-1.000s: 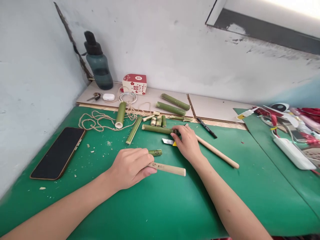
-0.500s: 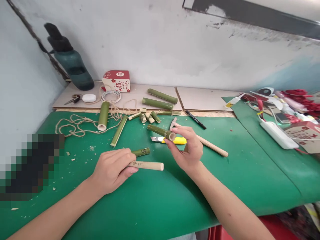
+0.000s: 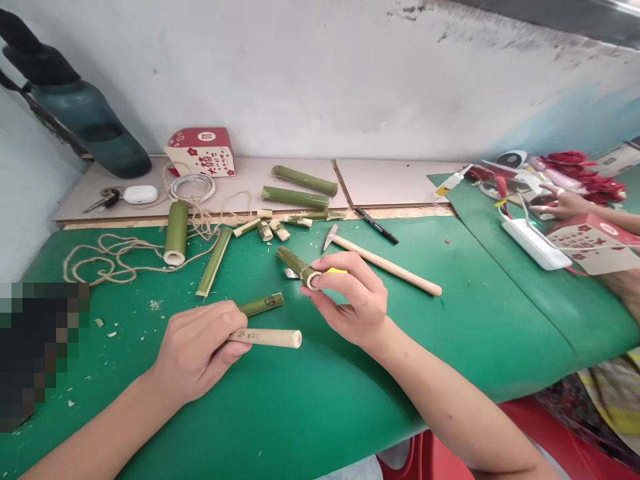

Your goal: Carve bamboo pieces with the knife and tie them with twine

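My left hand [image 3: 203, 350] is closed around a pale round wooden handle [image 3: 270, 337] with dark printed characters; its other end is hidden in my fist. Just behind that hand a split green bamboo piece [image 3: 263, 305] with a dark drawn mark pokes out, and I cannot tell whether my fingers touch it. Pinched at its near open end by my right hand [image 3: 355, 300] is a short green bamboo tube [image 3: 296, 265], tilted above the table. Partly covered by this hand and tube is a yellow utility knife [image 3: 338, 271]. A hammer [image 3: 385, 261] with a wooden handle lies beyond.
Bamboo offcuts [image 3: 273, 229], tubes [image 3: 295, 197], an upright bamboo cup [image 3: 176, 230], twine [image 3: 107, 257] and a black marker [image 3: 376, 225] lie toward the back. A dark bottle [image 3: 90, 123] stands left. Another person's hand [image 3: 565, 201] reaches over a red-white box [image 3: 585, 243] and power strip [image 3: 536, 244].
The view has shifted right. Another person's hand has come in at the right. My right fingers have moved onto the bamboo tube's open end; my left hand keeps its grip.
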The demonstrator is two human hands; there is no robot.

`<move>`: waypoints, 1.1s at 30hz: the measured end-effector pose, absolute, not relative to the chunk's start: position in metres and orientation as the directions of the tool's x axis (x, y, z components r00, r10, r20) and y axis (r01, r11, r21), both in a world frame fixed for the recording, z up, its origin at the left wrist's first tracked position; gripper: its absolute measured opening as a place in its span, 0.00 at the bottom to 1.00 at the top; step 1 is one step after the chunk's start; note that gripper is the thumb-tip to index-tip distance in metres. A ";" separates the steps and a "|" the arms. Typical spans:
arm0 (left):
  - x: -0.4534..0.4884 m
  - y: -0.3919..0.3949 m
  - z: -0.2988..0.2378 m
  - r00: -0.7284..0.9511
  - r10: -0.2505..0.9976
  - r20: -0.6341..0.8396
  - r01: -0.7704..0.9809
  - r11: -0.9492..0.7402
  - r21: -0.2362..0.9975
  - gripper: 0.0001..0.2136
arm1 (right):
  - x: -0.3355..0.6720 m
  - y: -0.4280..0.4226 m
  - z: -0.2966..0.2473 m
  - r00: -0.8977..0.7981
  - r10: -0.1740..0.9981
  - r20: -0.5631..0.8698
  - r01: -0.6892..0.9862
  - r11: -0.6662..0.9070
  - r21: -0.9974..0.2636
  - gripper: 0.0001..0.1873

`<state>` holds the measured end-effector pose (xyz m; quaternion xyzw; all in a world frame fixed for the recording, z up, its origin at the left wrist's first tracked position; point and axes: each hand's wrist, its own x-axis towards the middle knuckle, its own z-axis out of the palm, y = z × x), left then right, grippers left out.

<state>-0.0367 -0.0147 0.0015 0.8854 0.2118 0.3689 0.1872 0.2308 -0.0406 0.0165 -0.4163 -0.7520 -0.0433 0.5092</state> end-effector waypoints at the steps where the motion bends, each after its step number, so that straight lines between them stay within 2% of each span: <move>1: -0.037 -0.015 0.001 0.640 0.512 0.573 0.236 -0.841 0.487 0.13 | 0.231 -0.041 0.018 -0.140 0.576 0.805 0.670 0.654 -0.351 0.11; 6: -0.036 -0.015 0.002 0.635 0.505 0.585 0.231 -0.846 0.481 0.13 | 0.231 -0.042 0.021 -0.084 0.564 0.822 0.649 0.657 -0.384 0.12; 11: -0.035 -0.015 0.002 0.631 0.503 0.591 0.231 -0.849 0.476 0.12 | 0.231 -0.035 0.014 0.066 0.649 0.758 0.621 0.568 -0.541 0.08; 16: -0.034 -0.015 0.001 0.633 0.504 0.587 0.253 -0.852 0.459 0.12 | 0.233 -0.026 0.002 0.264 0.811 0.522 0.486 0.355 -0.798 0.09; 19: -0.033 -0.015 0.000 0.645 0.504 0.574 0.265 -0.852 0.451 0.12 | 0.236 -0.020 -0.005 0.295 0.874 0.385 0.433 0.237 -0.870 0.11; 23: -0.033 -0.014 -0.001 0.672 0.502 0.544 0.277 -0.852 0.445 0.11 | 0.242 -0.014 -0.014 0.220 0.934 0.283 0.481 0.148 -0.864 0.12; 27: -0.033 -0.013 -0.002 0.679 0.510 0.527 0.294 -0.848 0.441 0.11 | 0.242 -0.016 -0.015 0.093 0.969 0.229 0.631 0.121 -0.767 0.23; 30: -0.033 -0.012 -0.002 0.679 0.516 0.522 0.311 -0.847 0.432 0.12 | 0.235 -0.024 -0.005 0.018 0.933 0.360 0.696 0.247 -0.675 0.19; 33: -0.033 -0.011 -0.001 0.678 0.519 0.520 0.328 -0.847 0.417 0.12 | 0.231 -0.033 0.011 -0.024 0.834 0.551 0.660 0.428 -0.618 0.14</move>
